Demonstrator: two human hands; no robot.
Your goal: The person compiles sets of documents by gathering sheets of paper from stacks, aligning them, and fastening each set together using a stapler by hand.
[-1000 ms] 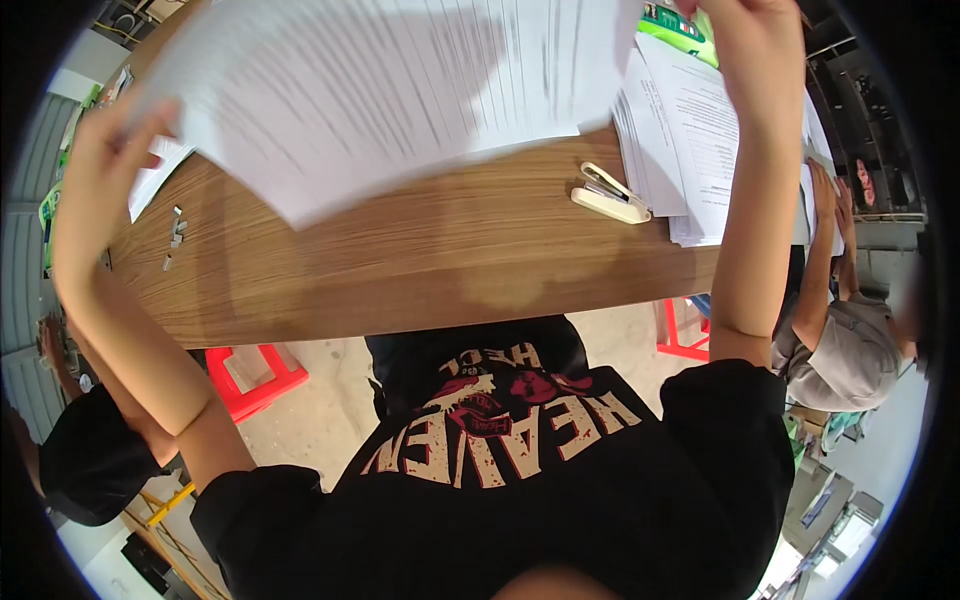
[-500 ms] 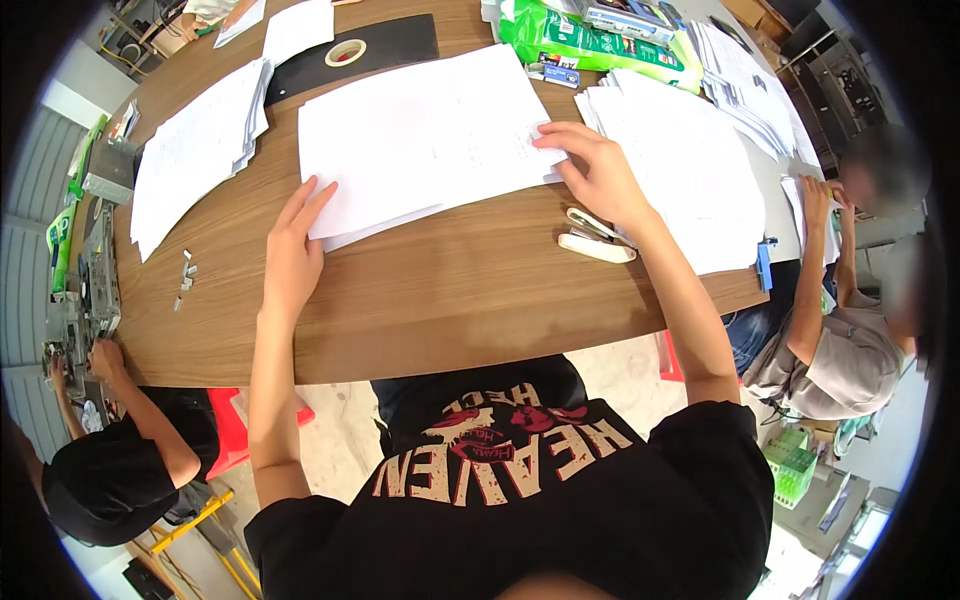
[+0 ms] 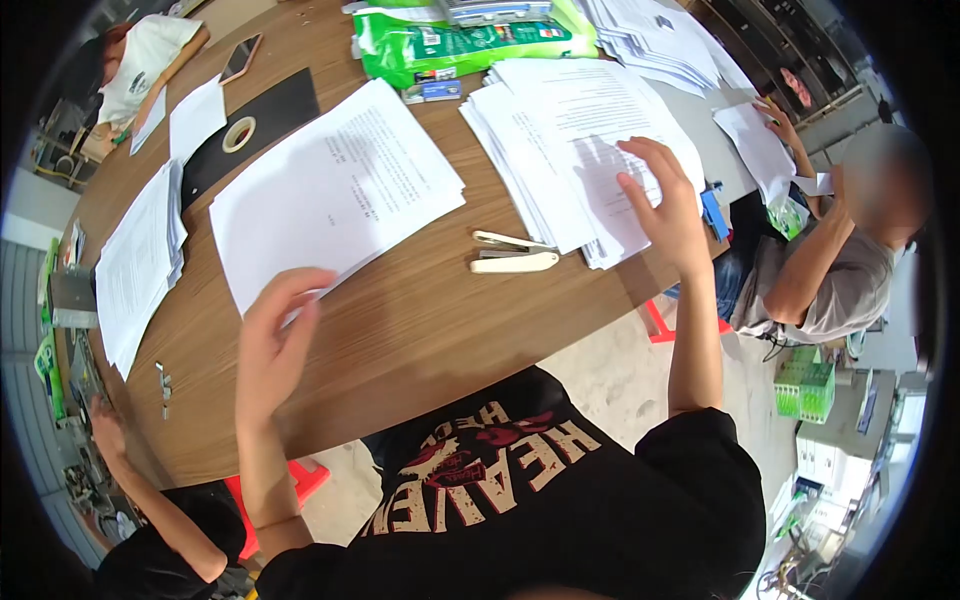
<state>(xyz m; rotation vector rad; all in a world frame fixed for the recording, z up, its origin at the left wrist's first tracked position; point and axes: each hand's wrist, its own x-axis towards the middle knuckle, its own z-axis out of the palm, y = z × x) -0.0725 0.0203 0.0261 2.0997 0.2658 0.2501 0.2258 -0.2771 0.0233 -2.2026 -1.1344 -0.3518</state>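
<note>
Printed sheets (image 3: 330, 190) lie in a small stack on the wooden table (image 3: 400, 330). My left hand (image 3: 280, 340) is at the stack's near corner, thumb and fingers apart, holding nothing. Over the right-hand pile of papers (image 3: 600, 150) hovers my right hand (image 3: 665, 205), fingers spread and empty. An open cream stapler (image 3: 515, 262) sits between the stack and that pile, with a small blue box (image 3: 432, 92) farther back.
Another paper pile (image 3: 140, 260) and staple strips (image 3: 163, 390) are at the left. Behind are a tape roll (image 3: 239, 134) on a black sheet, a phone (image 3: 241, 58) and a green package (image 3: 480, 45). Other people sit left, right and far left.
The raised sheets came down flat on the table, and both hands let go of them. My right hand moved right, over the other pile. The view has turned toward the right.
</note>
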